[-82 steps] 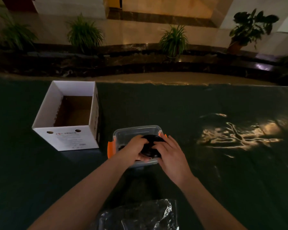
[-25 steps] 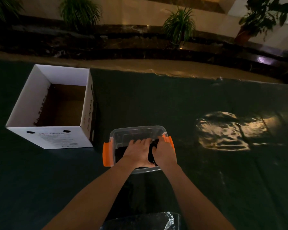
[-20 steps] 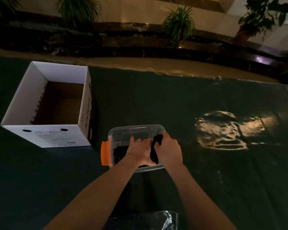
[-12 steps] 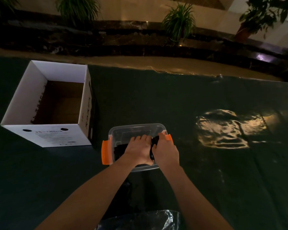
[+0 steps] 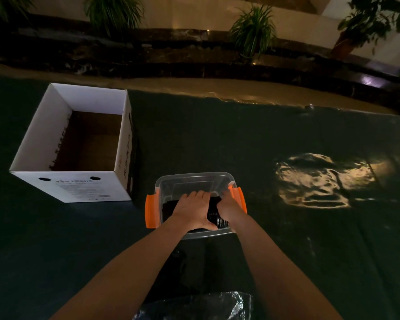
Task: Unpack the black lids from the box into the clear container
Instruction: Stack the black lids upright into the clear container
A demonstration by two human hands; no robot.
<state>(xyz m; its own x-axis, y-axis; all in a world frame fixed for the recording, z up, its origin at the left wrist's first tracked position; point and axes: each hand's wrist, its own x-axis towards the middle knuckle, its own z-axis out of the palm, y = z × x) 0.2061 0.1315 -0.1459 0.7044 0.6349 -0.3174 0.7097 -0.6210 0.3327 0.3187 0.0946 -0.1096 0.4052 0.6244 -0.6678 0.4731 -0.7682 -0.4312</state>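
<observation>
The clear container [image 5: 194, 180] with orange side clips stands on the dark green cloth just in front of me. A stack of black lids [image 5: 215, 215] lies on its side inside it, mostly hidden by my hands. My left hand [image 5: 193, 210] rests flat on top of the stack, fingers spread forward. My right hand [image 5: 229, 207] grips the stack's right end against the container's right wall. The white cardboard box [image 5: 72, 188] stands open to the left; I see only its brown bottom inside.
A crumpled clear plastic bag [image 5: 194, 306] lies at the near edge between my forearms. A bright patch of light [image 5: 319, 179] falls on the cloth to the right. Potted plants [image 5: 252, 28] and a dark stone ledge run along the far side.
Both hands have pushed the stack of lids lower into the container and now sit closer together on it. The view has shifted slightly.
</observation>
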